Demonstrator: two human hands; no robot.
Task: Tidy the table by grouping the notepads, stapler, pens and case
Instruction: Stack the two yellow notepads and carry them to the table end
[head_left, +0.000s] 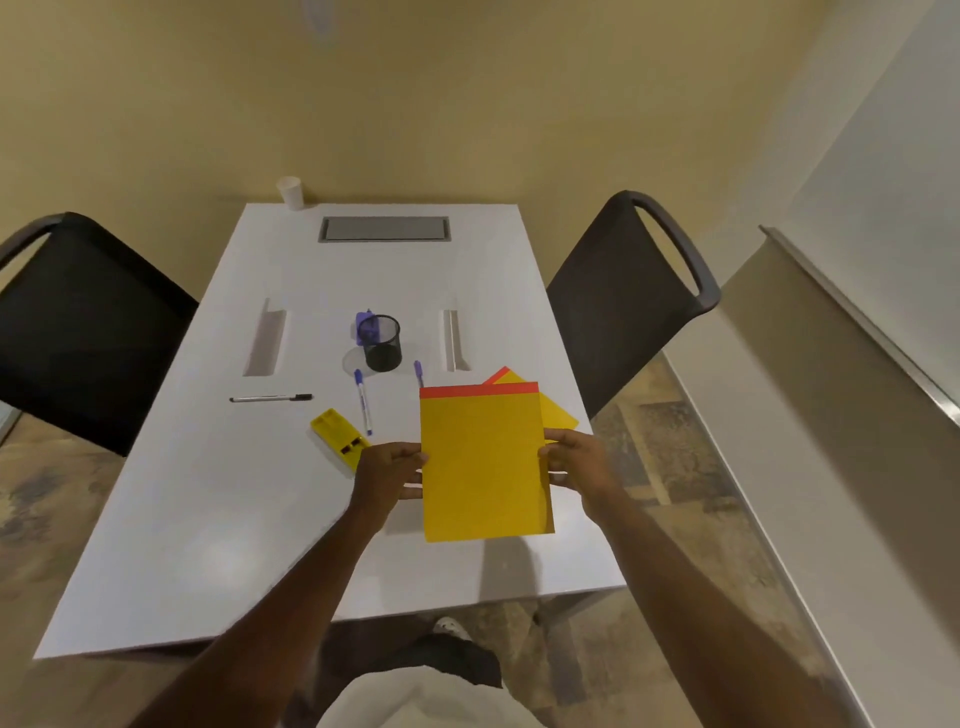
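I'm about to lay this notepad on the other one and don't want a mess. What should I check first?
1. Left hand grips notepad: ok.
2. Right hand grips its other edge: ok.
3. Second notepad flat on the table: ok.
4. Second notepad square with the held one: not ok, it lies angled.
5. Pen clear of the stack spot: cannot tell, partly hidden.
6. Yellow case out of the way: ok.

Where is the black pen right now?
In the head view, the black pen lies flat on the white table, left of centre, beyond the yellow case and left of the blue pen.
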